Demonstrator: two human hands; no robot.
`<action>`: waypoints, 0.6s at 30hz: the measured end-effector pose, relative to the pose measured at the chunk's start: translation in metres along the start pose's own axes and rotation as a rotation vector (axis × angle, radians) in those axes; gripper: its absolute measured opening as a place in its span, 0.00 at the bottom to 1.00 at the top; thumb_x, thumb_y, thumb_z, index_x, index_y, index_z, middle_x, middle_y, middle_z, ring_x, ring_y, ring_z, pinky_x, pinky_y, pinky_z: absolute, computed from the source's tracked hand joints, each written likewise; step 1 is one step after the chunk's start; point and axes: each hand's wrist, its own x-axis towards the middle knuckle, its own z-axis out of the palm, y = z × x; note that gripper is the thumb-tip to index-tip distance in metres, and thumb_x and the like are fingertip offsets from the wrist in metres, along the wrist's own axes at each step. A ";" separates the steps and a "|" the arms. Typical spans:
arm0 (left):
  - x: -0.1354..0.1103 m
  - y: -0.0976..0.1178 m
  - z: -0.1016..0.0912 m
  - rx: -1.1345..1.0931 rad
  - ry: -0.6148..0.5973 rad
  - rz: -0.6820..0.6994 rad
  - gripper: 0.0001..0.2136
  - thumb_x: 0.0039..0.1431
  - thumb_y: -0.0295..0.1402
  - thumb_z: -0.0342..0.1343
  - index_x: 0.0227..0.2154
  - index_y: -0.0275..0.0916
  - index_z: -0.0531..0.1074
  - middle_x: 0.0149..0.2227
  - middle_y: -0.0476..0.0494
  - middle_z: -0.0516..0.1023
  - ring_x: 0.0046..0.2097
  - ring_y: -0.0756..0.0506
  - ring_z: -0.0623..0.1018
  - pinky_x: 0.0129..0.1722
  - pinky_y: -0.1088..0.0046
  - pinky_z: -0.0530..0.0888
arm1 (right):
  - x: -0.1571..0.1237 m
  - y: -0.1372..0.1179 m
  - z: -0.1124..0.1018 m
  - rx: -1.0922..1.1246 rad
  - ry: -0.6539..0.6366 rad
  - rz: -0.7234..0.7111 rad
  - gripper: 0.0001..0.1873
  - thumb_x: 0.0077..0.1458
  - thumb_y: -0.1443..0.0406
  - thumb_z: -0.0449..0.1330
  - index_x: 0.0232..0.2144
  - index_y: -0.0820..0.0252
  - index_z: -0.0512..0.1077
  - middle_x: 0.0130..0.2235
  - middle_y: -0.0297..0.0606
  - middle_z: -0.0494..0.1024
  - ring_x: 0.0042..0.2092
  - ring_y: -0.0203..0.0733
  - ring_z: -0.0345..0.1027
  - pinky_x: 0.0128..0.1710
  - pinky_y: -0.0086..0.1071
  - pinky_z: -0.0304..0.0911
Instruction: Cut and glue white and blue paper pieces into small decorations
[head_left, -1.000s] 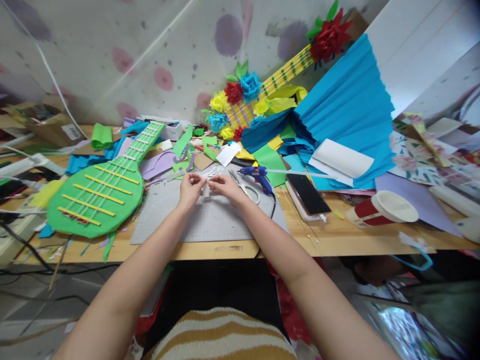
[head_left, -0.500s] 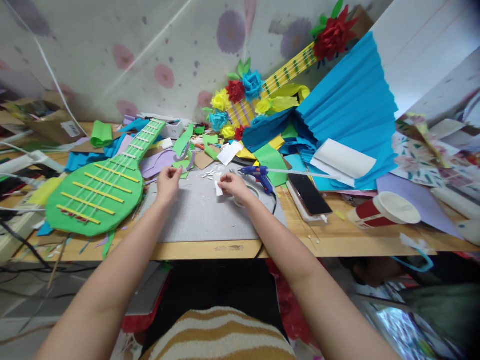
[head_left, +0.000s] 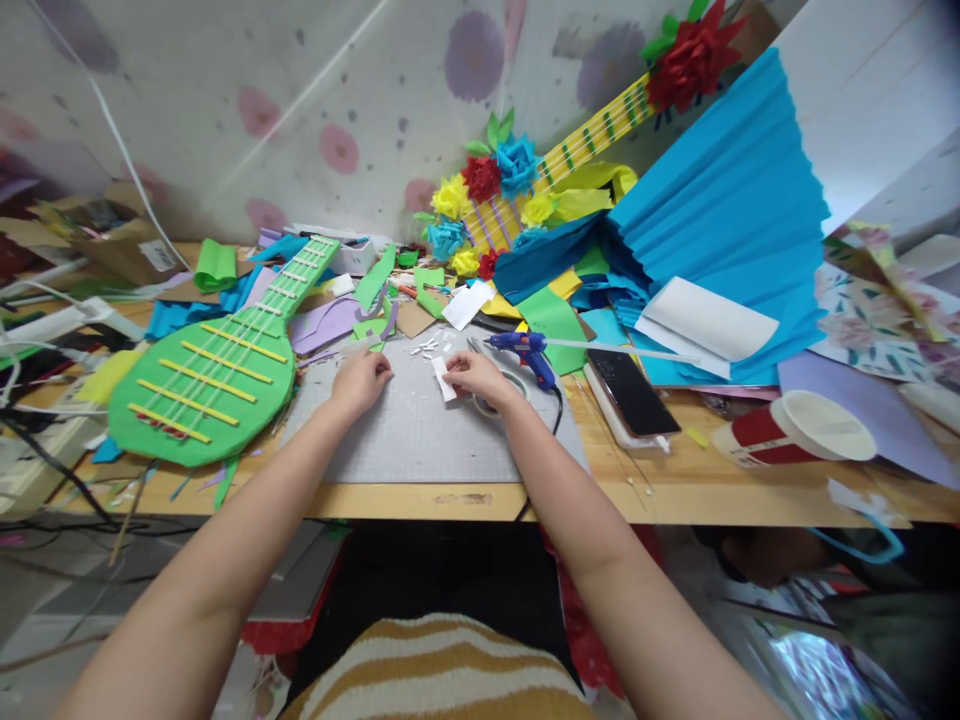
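Note:
Between the fingers and thumb of my right hand (head_left: 475, 378) is a small white slip of paper (head_left: 444, 380), held low over the grey cutting mat (head_left: 420, 450). My left hand (head_left: 362, 382) is closed above the left part of the mat, fingertips pressed together. Whatever it may pinch is too small to make out. Just behind the hands lie tiny white paper rolls (head_left: 424, 346). A roll of tape (head_left: 501, 396) sits partly under my right hand, and a blue glue gun (head_left: 525, 350) with a long clear stick lies beyond it.
A green paper lute (head_left: 202, 385) lies at left. Behind stand a yellow guitar (head_left: 592, 130) with paper flowers and a pleated blue paper sheet (head_left: 720, 220). To the right are a phone (head_left: 632, 392) and a paper cup (head_left: 795, 430). Coloured scraps cover the back.
My left hand has moved right and down, closer to the mat and my right hand. My right hand keeps the white slip, now tilted slightly. The view has shifted a little.

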 end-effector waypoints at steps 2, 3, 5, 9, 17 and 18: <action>0.002 -0.002 0.007 -0.018 0.025 0.010 0.04 0.47 0.31 0.55 0.19 0.41 0.67 0.26 0.42 0.69 0.35 0.41 0.69 0.38 0.65 0.65 | -0.002 -0.003 -0.001 0.026 -0.016 0.001 0.07 0.40 0.73 0.58 0.25 0.60 0.64 0.20 0.28 0.68 0.20 0.30 0.62 0.19 0.24 0.59; 0.002 -0.002 0.009 -0.022 0.029 0.015 0.05 0.47 0.30 0.54 0.19 0.42 0.66 0.25 0.41 0.68 0.35 0.41 0.69 0.39 0.65 0.66 | -0.003 -0.004 -0.001 0.035 -0.026 -0.001 0.07 0.40 0.73 0.58 0.25 0.60 0.64 0.19 0.28 0.68 0.19 0.29 0.61 0.19 0.24 0.58; 0.002 -0.001 0.012 -0.006 0.024 0.017 0.06 0.48 0.30 0.53 0.19 0.41 0.64 0.25 0.40 0.67 0.36 0.40 0.69 0.40 0.63 0.66 | -0.003 -0.004 -0.002 0.046 -0.049 -0.007 0.07 0.40 0.74 0.58 0.24 0.60 0.64 0.18 0.27 0.68 0.19 0.29 0.61 0.19 0.24 0.58; -0.002 0.004 0.012 0.094 -0.020 0.024 0.05 0.51 0.28 0.49 0.21 0.39 0.64 0.29 0.35 0.68 0.40 0.36 0.69 0.43 0.59 0.64 | -0.004 -0.003 -0.004 0.064 -0.058 -0.014 0.07 0.40 0.74 0.58 0.24 0.61 0.64 0.18 0.27 0.68 0.19 0.29 0.61 0.19 0.24 0.59; -0.001 0.013 -0.002 -0.216 0.083 -0.175 0.02 0.52 0.30 0.49 0.26 0.40 0.64 0.26 0.43 0.70 0.32 0.44 0.70 0.35 0.66 0.65 | -0.005 -0.002 -0.004 0.071 -0.059 -0.054 0.06 0.40 0.73 0.59 0.25 0.62 0.65 0.19 0.27 0.68 0.19 0.29 0.60 0.18 0.23 0.57; 0.000 0.017 -0.003 -0.351 0.057 -0.201 0.01 0.51 0.30 0.50 0.26 0.40 0.64 0.25 0.45 0.70 0.29 0.46 0.69 0.33 0.68 0.65 | -0.004 -0.001 -0.004 0.066 -0.059 -0.053 0.07 0.40 0.73 0.59 0.25 0.62 0.66 0.19 0.27 0.68 0.19 0.29 0.61 0.18 0.24 0.58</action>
